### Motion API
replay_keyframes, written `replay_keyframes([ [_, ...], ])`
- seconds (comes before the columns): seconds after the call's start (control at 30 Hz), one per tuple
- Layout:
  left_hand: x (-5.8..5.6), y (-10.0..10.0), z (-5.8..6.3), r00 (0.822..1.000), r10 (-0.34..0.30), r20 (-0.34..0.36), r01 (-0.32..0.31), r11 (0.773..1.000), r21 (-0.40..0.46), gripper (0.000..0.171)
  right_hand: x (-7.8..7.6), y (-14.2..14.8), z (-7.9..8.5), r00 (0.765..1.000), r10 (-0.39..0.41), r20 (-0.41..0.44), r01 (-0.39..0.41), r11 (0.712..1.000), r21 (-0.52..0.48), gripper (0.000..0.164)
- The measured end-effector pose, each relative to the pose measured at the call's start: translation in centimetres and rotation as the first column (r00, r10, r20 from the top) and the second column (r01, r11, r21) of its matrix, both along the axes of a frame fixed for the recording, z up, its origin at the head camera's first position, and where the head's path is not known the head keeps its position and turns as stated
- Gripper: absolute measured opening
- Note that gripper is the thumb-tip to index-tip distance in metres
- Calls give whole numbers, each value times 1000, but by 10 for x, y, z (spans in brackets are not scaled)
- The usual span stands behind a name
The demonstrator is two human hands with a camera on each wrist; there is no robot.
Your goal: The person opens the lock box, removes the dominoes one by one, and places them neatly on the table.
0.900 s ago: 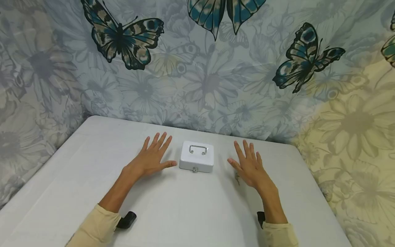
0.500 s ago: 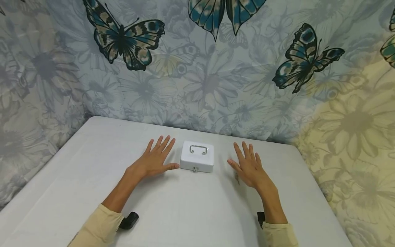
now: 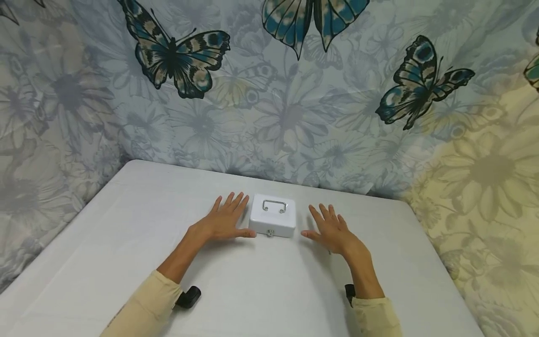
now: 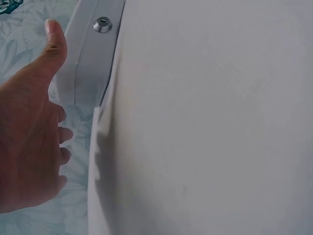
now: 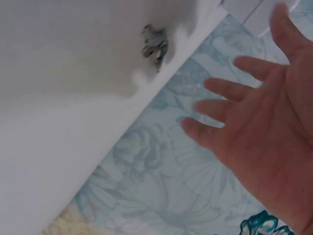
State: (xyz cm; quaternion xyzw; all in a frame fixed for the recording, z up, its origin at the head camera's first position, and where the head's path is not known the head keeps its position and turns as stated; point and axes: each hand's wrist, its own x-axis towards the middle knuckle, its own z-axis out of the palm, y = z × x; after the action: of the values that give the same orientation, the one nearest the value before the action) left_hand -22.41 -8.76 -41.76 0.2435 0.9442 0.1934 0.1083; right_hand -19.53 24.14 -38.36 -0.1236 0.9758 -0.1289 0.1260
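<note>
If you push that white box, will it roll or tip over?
The white box probably won't roll, since its sides look flat. It sits low and wide, so tipping seems unlikely. Being smooth all over, it might feel a bit slippery.

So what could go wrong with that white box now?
Maybe two things. The left hand is right beside the white box, which sits towards the far edge of the table, so a careless push might slide it back. And a small metal thing, too blurred to name, lies near the right hand, which could brush it away.
</note>
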Motion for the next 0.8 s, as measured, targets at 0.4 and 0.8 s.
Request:
replay_keyframes([
  [0.4,-17,19,-7,999,7,40,-4,998,-68,133,-24,-32,-18,981,-64,184,36,988,149,99],
  [0.8,-22,27,-17,998,57,37,-53,992,-114,128,-22,-50,-13,984,-101,147,82,988,132,111],
])
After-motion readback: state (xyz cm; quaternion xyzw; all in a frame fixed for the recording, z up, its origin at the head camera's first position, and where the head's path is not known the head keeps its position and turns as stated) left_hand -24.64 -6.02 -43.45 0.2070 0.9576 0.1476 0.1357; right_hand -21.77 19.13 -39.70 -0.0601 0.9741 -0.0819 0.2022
